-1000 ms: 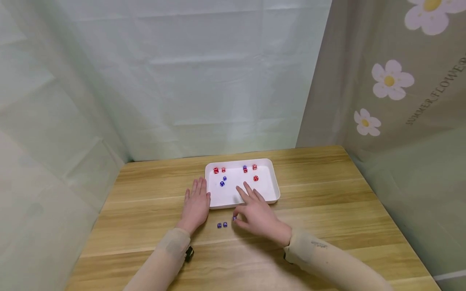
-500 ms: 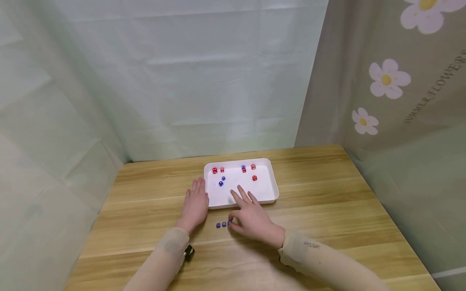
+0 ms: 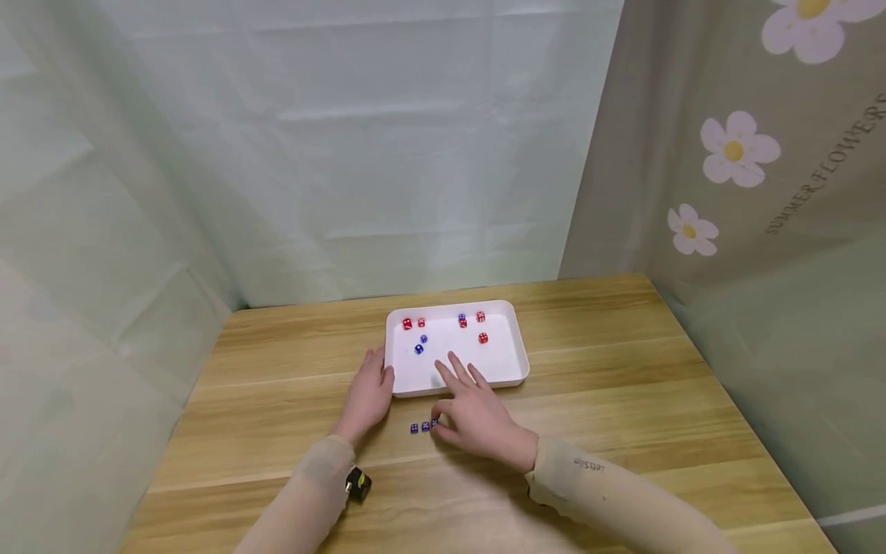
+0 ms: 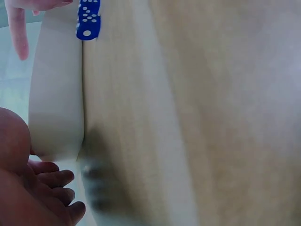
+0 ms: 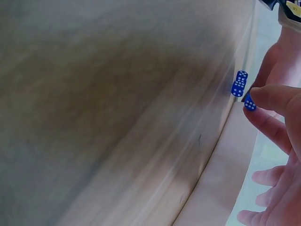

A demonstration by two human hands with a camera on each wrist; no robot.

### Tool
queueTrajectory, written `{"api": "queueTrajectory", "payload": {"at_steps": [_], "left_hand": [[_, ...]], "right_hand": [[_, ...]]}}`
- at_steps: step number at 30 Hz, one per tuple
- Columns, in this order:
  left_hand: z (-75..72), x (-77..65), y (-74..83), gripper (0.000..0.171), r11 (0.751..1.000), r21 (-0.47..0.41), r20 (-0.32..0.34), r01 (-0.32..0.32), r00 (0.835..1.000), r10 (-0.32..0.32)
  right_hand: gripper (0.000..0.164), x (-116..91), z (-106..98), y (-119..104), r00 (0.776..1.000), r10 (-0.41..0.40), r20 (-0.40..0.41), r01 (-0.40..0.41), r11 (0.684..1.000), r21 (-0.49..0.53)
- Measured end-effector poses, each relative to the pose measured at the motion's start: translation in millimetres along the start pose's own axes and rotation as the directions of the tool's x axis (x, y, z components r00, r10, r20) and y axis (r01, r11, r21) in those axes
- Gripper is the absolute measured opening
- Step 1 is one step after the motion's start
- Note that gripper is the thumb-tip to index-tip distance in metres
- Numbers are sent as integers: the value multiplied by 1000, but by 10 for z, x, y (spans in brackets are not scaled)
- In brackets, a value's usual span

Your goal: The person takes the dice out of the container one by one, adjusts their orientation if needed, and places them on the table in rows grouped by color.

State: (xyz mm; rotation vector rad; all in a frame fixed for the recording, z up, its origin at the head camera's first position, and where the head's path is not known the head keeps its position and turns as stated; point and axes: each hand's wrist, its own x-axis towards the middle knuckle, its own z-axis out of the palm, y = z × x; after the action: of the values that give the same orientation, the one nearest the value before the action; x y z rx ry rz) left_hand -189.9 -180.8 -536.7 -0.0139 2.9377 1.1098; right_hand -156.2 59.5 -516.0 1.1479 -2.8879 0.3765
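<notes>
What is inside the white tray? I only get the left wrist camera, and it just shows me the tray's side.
Observer: Red dice and blue dice are scattered inside the tray; the head camera shows them.

Child: Ooh! Is anybody pinching one right now? I can't tell.

Observer: Yes. In the right wrist camera, the right hand pinches a blue die.

Child: Cool! Is there anything pretty around there?

Observer: Yes, the head camera shows white flowers with yellow middles on the cloth at the right.
</notes>
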Motion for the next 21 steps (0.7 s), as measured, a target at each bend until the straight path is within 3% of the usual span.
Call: {"api": "queueTrajectory", "payload": {"at_steps": [14,21], "left_hand": [[46,-32,3,53,999,-26,-25,42,999,-43],[32,-45,21,52,999,27,-44,37,998,-35]], "right_hand": [[13,-32,41,22,1000,-1,-11,1,1000,0],[13,-35,42,18,1000,5,-2,-5,1000,8]]}}
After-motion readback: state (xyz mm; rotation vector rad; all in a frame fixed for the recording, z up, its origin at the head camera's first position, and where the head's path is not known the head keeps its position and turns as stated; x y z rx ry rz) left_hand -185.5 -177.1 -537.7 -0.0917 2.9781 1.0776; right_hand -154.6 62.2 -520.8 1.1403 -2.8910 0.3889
